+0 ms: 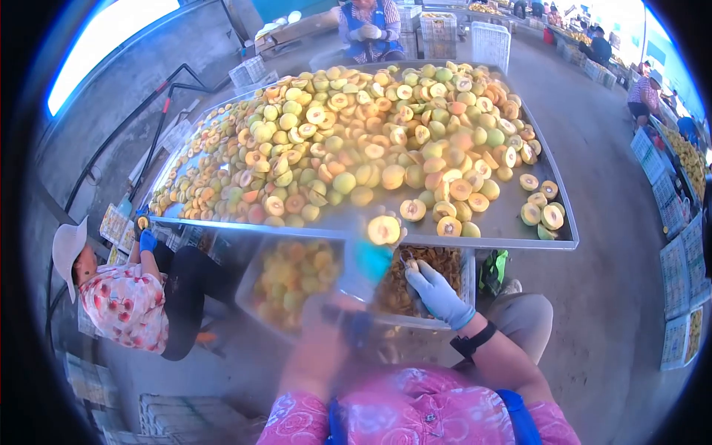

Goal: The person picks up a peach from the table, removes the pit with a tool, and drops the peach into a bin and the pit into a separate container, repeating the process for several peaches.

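My left hand, in a teal glove smeared by motion, is closed around a peach half at the front edge of the metal table. The cut face of the half points up. My right hand, in a pale blue glove, grips a small pitting tool with a thin metal loop at its end. It hangs over a crate of brown pits. A heap of yellow peach halves covers much of the table, many with pits showing.
A blurred crate of peach halves stands below the table, left of the pit crate. One person sits at the left, another across the table. Stacked crates line the right side; a black-and-green bag lies near my knee.
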Tool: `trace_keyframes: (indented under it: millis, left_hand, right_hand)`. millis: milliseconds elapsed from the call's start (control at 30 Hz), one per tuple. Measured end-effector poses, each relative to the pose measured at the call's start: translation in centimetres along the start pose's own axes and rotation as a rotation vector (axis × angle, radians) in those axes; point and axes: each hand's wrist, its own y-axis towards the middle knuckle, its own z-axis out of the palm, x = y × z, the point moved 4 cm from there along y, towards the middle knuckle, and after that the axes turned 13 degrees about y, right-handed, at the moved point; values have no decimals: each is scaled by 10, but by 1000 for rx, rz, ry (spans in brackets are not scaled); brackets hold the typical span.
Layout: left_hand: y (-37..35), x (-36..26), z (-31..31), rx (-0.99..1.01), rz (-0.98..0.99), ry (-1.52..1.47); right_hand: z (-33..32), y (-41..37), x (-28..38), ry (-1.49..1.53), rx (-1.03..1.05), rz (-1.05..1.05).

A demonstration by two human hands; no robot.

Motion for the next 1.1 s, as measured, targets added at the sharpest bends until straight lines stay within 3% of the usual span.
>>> trace_keyframes:
  millis: [33,167,300,367,433,600,667,867,900,933,1100]
  left_hand:
    - [-2,8,-6,-9,34,63]
    - [-15,25,-9,145,36,233]
    - [-31,35,-1,66,30,309]
    - [-29,40,-11,86,169,580]
    - [-33,38,-3,92,115,496]
    - [-35,51,-14,-39,42,316]
    - [-38,50,-24,-116,241,619]
    - [-52,40,6,-159,309,664]
    - [-51,38,5,-161,311,664]
    - [-49,39,3,-133,242,629]
    - [-41,38,-7,-57,50,504]
  right_hand:
    - [10,-6,28,46,-56,42]
    - [6,-2,18,4,-41,-32]
    - [2,1,14,-161,-23,-204]
    - [3,2,12,-167,-38,-249]
    - [5,0,17,-224,-48,-348]
    - [8,-9,30,-286,-1,-193]
    - [12,-11,33,-308,24,-149]
    - [19,-10,13,-359,-12,-186]
    - [19,-8,11,-247,-44,-131]
    - [19,-7,8,-135,-75,-74]
    - [16,-12,11,-199,-52,-82]
